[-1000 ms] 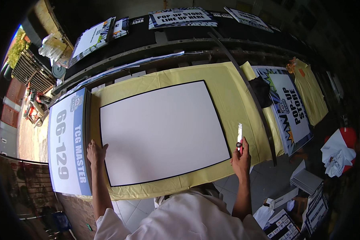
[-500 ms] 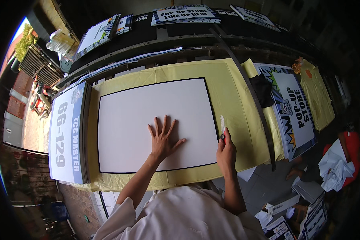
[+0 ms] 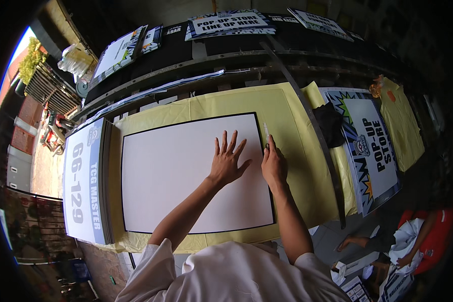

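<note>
A white rectangular board (image 3: 178, 178) with a black border lies flat on a yellow sheet (image 3: 307, 191). My left hand (image 3: 229, 160) rests on the right half of the board, fingers spread, palm down. Just beyond the board's right edge, my right hand (image 3: 275, 166) is closed around a utility knife (image 3: 266, 130). Its pale blade points away from me, close to the upper right corner of the black border. Most of the knife's handle is hidden in my fingers. Whether the blade touches the board or the sheet, I cannot tell.
A stack of printed boards (image 3: 83, 186) stands left of the white board. A dark metal bar (image 3: 319, 133) crosses the yellow sheet on the right. Beyond it lie a black cloth (image 3: 328, 123) and more printed signs (image 3: 370, 146). Someone in red (image 3: 430, 246) is at the lower right.
My left hand has slid to the right across the board. My right hand has moved farther away from me along the right edge, the knife with it. The person in red shows more.
</note>
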Available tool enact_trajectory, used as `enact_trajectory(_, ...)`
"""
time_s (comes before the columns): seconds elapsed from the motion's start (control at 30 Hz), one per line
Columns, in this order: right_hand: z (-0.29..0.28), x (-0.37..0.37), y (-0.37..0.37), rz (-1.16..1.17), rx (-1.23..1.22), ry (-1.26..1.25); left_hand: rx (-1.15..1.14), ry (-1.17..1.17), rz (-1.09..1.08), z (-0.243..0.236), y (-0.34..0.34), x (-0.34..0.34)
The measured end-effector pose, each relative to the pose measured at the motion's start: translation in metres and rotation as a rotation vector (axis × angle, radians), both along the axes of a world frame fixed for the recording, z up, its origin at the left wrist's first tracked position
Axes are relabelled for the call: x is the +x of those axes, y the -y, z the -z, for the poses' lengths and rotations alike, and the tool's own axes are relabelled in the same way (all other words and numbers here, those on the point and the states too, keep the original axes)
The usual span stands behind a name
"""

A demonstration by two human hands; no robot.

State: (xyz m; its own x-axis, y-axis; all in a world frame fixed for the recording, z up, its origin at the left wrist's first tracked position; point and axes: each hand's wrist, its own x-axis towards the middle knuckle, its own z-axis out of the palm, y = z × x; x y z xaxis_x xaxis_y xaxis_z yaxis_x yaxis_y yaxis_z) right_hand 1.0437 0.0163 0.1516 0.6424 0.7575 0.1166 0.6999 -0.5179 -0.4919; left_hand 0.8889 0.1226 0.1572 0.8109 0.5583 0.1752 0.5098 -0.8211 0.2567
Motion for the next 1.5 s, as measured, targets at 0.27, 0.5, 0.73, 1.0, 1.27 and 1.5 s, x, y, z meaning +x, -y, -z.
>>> enact_trajectory(0.27,0.005,0.023,-0.057,-0.029,-0.037,0.027,0.018,0.067,0.044,0.046,-0.063,0.069)
enact_trajectory(0.5,-0.003,0.029,-0.083,-0.041,-0.099,-0.083,0.04,0.073,0.006,0.04,-0.063,0.067)
enact_trajectory(0.73,0.002,0.025,-0.079,-0.052,-0.107,-0.081,0.032,0.094,-0.002,0.038,-0.065,0.07)
enact_trajectory(1.0,0.005,0.025,-0.078,-0.081,-0.058,-0.076,0.012,0.085,-0.006,0.04,-0.065,0.071)
enact_trajectory(1.27,-0.009,0.02,-0.081,-0.089,-0.155,-0.121,0.067,0.077,-0.001,0.044,-0.066,0.07)
enact_trajectory(1.5,-0.01,0.029,-0.076,-0.121,-0.185,-0.124,0.053,0.106,0.001,0.041,-0.065,0.07)
